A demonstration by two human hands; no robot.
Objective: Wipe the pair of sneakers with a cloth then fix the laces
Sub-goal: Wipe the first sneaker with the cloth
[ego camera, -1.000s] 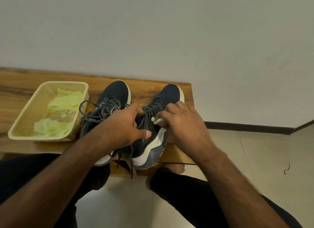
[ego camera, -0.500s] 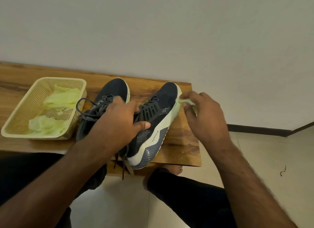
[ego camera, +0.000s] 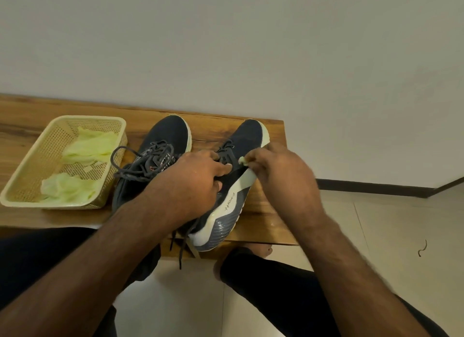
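Two dark blue sneakers with pale soles stand on a low wooden bench point(ego camera: 266, 211). The right sneaker point(ego camera: 248, 135) is tipped onto its side, sole edge facing right. My left hand point(ego camera: 193, 183) grips it over the tongue and laces. My right hand point(ego camera: 278, 170) pinches a small pale green cloth point(ego camera: 242, 160) against the sneaker's side near the midsole. The left sneaker point(ego camera: 168, 133) stands upright beside it with loose grey laces point(ego camera: 133, 165) looping out to the left.
A cream plastic basket point(ego camera: 30, 175) holding pale green cloths point(ego camera: 88, 143) sits at the bench's left. A wall runs right behind the bench. My legs in dark trousers and a bare foot point(ego camera: 256, 251) are below the bench's front edge, on a tiled floor.
My right hand, which had swept the cloth out to the sneaker's toe edge half a second ago, has come back to its mid side. The left hand keeps its grip.
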